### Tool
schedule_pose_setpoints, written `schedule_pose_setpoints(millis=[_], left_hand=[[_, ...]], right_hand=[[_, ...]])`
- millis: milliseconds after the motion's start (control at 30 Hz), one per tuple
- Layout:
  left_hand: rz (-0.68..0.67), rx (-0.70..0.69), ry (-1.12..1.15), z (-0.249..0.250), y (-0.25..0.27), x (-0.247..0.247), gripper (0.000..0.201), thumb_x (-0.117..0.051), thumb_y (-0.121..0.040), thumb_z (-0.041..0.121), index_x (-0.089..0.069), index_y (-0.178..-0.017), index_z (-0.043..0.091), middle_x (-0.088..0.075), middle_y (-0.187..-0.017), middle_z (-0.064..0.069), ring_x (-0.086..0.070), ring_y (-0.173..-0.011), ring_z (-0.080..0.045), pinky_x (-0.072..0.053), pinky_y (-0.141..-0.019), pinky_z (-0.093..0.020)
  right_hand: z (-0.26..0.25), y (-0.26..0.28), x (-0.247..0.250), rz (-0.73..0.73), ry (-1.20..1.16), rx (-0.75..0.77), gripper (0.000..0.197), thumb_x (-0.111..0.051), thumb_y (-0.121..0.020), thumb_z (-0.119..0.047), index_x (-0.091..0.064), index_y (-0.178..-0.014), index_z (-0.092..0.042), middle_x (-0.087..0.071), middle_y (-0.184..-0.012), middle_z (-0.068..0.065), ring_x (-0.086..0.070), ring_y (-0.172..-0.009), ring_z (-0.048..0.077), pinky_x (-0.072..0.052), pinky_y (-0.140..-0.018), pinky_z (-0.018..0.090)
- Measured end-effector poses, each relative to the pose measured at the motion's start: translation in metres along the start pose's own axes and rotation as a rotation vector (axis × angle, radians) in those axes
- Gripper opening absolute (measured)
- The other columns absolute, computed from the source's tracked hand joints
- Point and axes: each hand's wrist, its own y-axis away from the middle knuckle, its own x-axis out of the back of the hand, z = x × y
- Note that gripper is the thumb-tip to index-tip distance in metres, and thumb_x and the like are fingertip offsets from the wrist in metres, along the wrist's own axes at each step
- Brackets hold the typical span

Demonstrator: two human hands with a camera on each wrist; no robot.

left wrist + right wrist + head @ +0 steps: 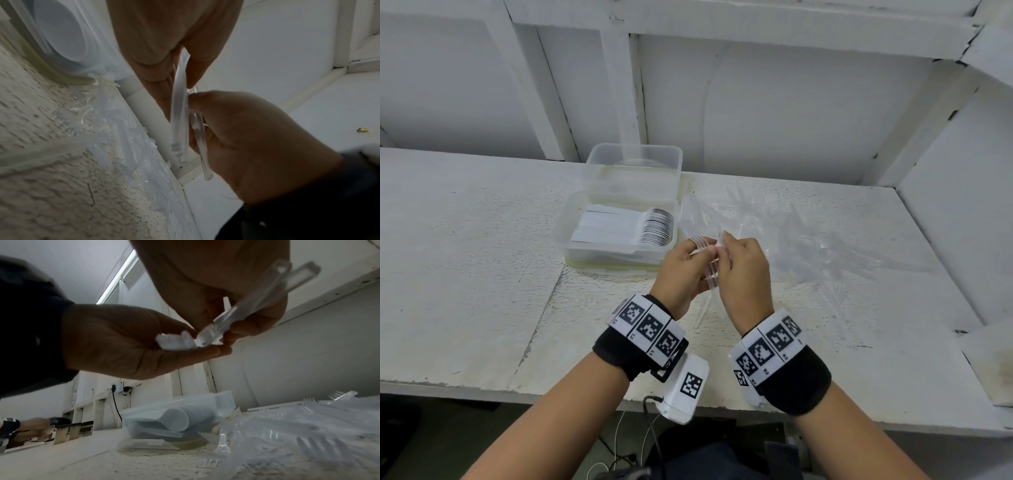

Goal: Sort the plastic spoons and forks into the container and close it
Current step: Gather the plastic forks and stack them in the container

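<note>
Both my hands meet above the table in front of the open container (571,236), each holding a small bundle of clear plastic forks (709,263). My left hand (693,251) grips the bundle from the left, fingers curled round the handles. My right hand (726,245) pinches the forks near their tines. In the left wrist view the fork handles (179,113) stand upright between the two hands. White spoons (650,228) lie stacked in the container, also visible in the right wrist view as spoons (179,418). The clear lid (635,161) lies open behind it.
Loose clear forks (784,240) and a clear plastic bag are spread over the white table (465,274) to the right of the container; forks (320,446) lie close below my right wrist. A white wall runs behind. Another person's hand (33,426) shows far left.
</note>
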Motion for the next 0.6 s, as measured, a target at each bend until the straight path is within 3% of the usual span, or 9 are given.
schedule_pose_setpoints(millis=[100, 200, 267, 433, 600], left_hand=[[0.01, -0.005, -0.008, 0.0004, -0.0001, 0.0011, 0.011, -0.05, -0.094, 0.008, -0.059, -0.101, 0.004, -0.067, -0.077, -0.002, -0.063, -0.065, -0.012, -0.052, -0.054, -0.023], [-0.003, -0.013, -0.024, 0.0033, 0.0021, 0.001, 0.016, -0.048, -0.095, 0.008, -0.057, -0.082, 0.008, -0.06, -0.051, 0.008, -0.057, -0.048, -0.004, -0.048, -0.047, -0.019], [-0.009, -0.015, -0.032, 0.0054, 0.0027, 0.0012, 0.02, -0.047, -0.096, 0.008, -0.055, -0.078, 0.009, -0.053, -0.043, 0.009, -0.051, -0.04, -0.002, -0.045, -0.043, -0.016], [-0.028, 0.004, -0.018, 0.0073, 0.0021, 0.0016, 0.021, -0.045, -0.097, 0.011, -0.053, -0.078, 0.007, -0.052, -0.042, 0.008, -0.049, -0.038, -0.001, -0.044, -0.043, -0.016], [-0.01, 0.024, -0.005, 0.0044, -0.0007, 0.0021, 0.015, -0.049, -0.096, 0.014, -0.058, -0.092, 0.002, -0.061, -0.058, 0.001, -0.056, -0.044, -0.004, -0.045, -0.044, -0.017]], right_hand=[[-0.0022, -0.0008, -0.0015, -0.083, 0.056, 0.001, 0.046, -0.043, -0.097, -0.013, -0.036, -0.142, -0.008, -0.047, -0.121, 0.018, -0.045, -0.113, 0.028, -0.044, -0.094, 0.034], [-0.0027, -0.0012, -0.0022, -0.158, 0.045, 0.023, 0.051, -0.042, -0.096, -0.011, -0.03, -0.145, -0.007, -0.042, -0.123, 0.017, -0.042, -0.115, 0.029, -0.042, -0.098, 0.037], [-0.0023, -0.0012, -0.0033, -0.178, 0.021, 0.022, 0.052, -0.04, -0.095, -0.01, -0.028, -0.145, -0.007, -0.039, -0.123, 0.015, -0.041, -0.116, 0.028, -0.041, -0.099, 0.038], [-0.0024, 0.0, -0.0031, -0.211, 0.062, 0.04, 0.051, -0.037, -0.097, -0.014, -0.026, -0.146, -0.007, -0.036, -0.125, 0.013, -0.041, -0.115, 0.027, -0.042, -0.097, 0.041], [-0.0056, 0.0, 0.0023, -0.34, 0.214, 0.004, 0.056, -0.034, -0.098, -0.017, -0.012, -0.149, -0.009, -0.028, -0.133, 0.012, -0.034, -0.117, 0.027, -0.038, -0.098, 0.034]])
